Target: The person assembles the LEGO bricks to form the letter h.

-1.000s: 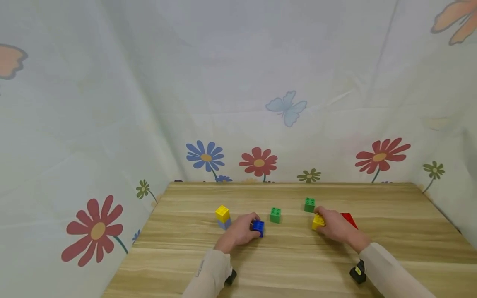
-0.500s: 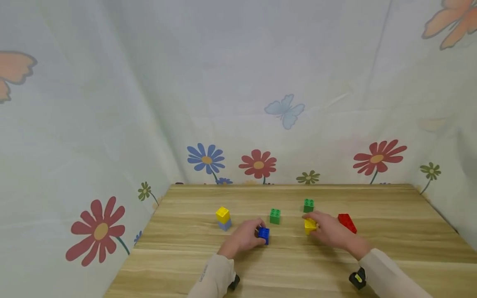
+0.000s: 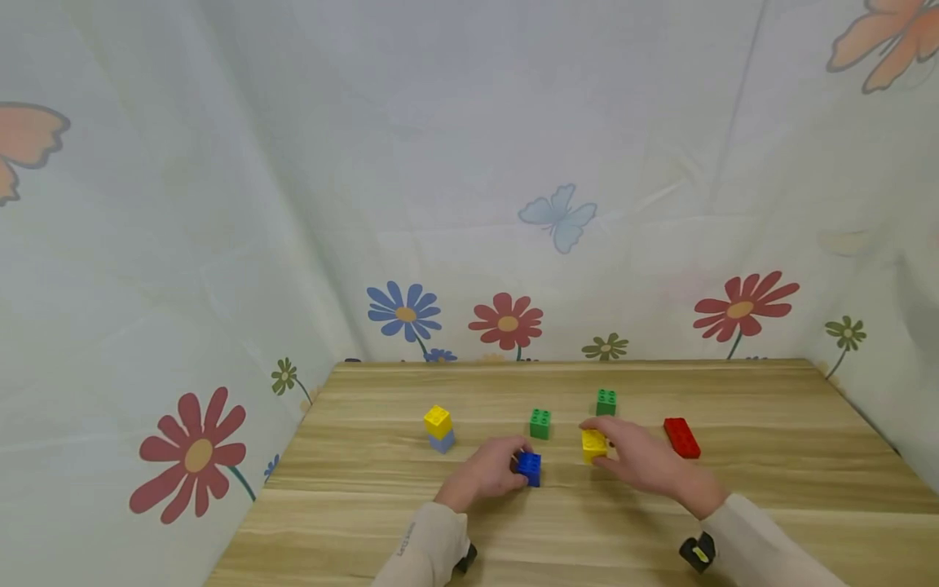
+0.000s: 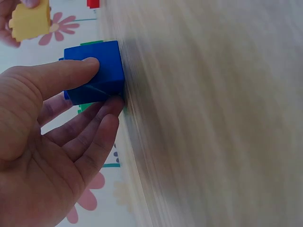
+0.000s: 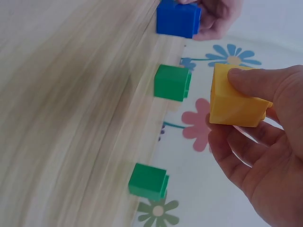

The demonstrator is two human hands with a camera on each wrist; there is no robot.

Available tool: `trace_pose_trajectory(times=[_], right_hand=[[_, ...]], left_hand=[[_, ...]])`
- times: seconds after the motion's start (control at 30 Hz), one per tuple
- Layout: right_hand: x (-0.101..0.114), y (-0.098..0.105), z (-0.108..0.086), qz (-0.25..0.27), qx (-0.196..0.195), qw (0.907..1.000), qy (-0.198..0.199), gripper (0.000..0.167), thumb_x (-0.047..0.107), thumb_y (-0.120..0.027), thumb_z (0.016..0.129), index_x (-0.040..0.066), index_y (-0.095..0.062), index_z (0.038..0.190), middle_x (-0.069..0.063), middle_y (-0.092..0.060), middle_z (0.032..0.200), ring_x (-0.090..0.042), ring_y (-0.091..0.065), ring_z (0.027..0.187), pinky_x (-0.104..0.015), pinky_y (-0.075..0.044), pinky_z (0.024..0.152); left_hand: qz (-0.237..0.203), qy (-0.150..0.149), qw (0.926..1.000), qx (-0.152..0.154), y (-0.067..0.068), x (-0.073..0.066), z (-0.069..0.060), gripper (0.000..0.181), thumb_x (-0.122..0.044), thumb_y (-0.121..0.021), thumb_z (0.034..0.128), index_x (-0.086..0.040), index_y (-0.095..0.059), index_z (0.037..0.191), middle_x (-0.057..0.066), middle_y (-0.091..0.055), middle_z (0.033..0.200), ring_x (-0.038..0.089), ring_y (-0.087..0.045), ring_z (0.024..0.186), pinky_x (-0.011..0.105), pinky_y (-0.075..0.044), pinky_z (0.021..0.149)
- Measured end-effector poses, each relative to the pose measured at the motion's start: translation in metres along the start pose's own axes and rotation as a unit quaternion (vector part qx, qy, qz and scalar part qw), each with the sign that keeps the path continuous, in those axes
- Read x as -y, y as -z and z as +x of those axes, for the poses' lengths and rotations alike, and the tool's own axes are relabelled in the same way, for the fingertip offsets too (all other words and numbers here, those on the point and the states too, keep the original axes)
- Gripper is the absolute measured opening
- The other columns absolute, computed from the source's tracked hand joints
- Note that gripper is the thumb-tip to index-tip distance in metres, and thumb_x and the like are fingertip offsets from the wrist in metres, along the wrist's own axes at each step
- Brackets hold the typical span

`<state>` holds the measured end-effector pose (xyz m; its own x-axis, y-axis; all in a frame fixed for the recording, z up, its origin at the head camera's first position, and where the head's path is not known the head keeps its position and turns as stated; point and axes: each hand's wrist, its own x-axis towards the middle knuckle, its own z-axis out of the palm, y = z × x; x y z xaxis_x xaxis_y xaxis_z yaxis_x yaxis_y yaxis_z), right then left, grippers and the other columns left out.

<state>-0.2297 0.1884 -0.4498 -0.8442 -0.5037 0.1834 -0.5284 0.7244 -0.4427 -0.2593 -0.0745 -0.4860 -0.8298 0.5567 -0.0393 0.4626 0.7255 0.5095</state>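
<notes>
My left hand [image 3: 493,470] pinches a blue brick [image 3: 529,469] between thumb and fingers, low at the tabletop. In the left wrist view the thumb lies across the face of the blue brick [image 4: 97,71]. To its right, my right hand [image 3: 642,458] grips a yellow brick [image 3: 593,446]. The right wrist view shows that yellow brick [image 5: 236,97] between thumb and fingertips, raised off the table. A gap separates the blue and yellow bricks. Studs on both face up in the head view.
Two green bricks [image 3: 540,423] [image 3: 606,401] stand behind the hands on the wooden table [image 3: 367,489]. A yellow brick [image 3: 438,421] sits on a light blue brick [image 3: 443,442] at the left. A red brick [image 3: 682,438] lies at the right. Flowered cloth [image 3: 440,163] hangs behind.
My left hand has moved right and a little toward the near side with the blue brick. My right hand has moved left with the yellow brick, uncovering the red brick.
</notes>
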Motion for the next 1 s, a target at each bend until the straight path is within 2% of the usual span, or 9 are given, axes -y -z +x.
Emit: trace_pose_trajectory(times=[0.3,0.67,1.0], right_hand=[[0.014,-0.001,0.001,-0.006,0.020,0.9996,0.019,0.049,0.015,-0.074,0.083,0.013,-0.053,0.127,0.000,-0.056,0.125,-0.020,-0.053,0.114,-0.041,-0.045,0.093],[0.020,0.000,0.001,-0.011,0.028,0.9987,0.041,0.046,0.017,-0.072,0.085,0.013,-0.053,0.126,0.000,-0.056,0.124,-0.017,-0.055,0.110,-0.039,-0.046,0.092],[0.016,-0.002,0.003,-0.003,0.024,0.9987,0.046,0.046,0.017,-0.072,0.085,0.014,-0.054,0.126,0.002,-0.056,0.123,-0.016,-0.055,0.110,-0.038,-0.047,0.092]], left_hand=[[-0.005,-0.024,0.9997,-0.001,-0.005,-0.007,0.000,0.031,-0.015,-0.075,0.0819,-0.015,-0.059,0.108,-0.002,-0.062,0.102,0.005,-0.056,0.086,0.023,-0.048,0.076],[-0.013,-0.012,0.9997,0.015,-0.009,-0.015,0.002,0.028,-0.015,-0.075,0.0824,-0.016,-0.059,0.106,-0.005,-0.060,0.099,0.004,-0.054,0.084,0.023,-0.047,0.076],[-0.015,-0.010,0.9997,0.015,-0.010,-0.016,0.003,0.029,-0.016,-0.074,0.0828,-0.017,-0.058,0.107,-0.005,-0.060,0.099,0.005,-0.054,0.082,0.023,-0.048,0.076]])
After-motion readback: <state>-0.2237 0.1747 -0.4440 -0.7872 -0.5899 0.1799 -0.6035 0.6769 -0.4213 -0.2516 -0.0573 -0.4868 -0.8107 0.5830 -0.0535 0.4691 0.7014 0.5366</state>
